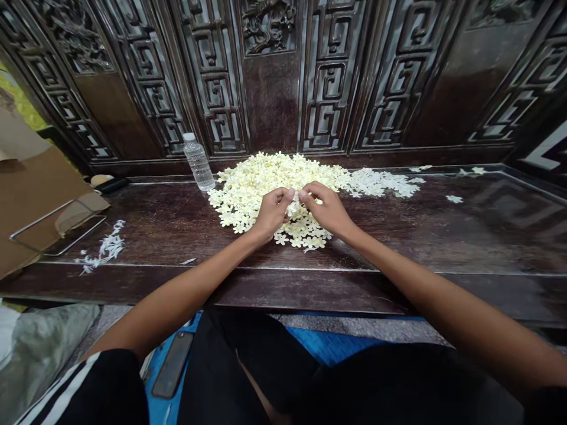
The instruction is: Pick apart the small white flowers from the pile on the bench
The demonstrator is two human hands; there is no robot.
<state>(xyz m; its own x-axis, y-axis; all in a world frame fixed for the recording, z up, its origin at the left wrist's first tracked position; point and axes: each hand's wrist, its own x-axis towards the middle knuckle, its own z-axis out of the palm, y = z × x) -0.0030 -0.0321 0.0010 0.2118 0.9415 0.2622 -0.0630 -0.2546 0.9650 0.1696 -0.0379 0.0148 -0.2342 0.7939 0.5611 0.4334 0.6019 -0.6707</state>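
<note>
My left hand (271, 215) is closed in a pinch over a large heap of pale yellow artificial flowers (261, 177). Between its thumb and fingers shows a small white flower (292, 208). My right hand (326, 208) is just beside it, thumb and forefinger pinched together close to the same flower. Whatever sits between the right fingertips is too small to make out. A flatter patch of white flowers (381, 182) spreads to the right of the heap.
A clear plastic bottle (199, 162) stands left of the heap, before a carved wooden panel (273, 100). Thin white strips (104, 251) lie on the dark wooden bench (163, 218), near a cardboard box (39, 200). A phone (172, 365) rests low by my leg.
</note>
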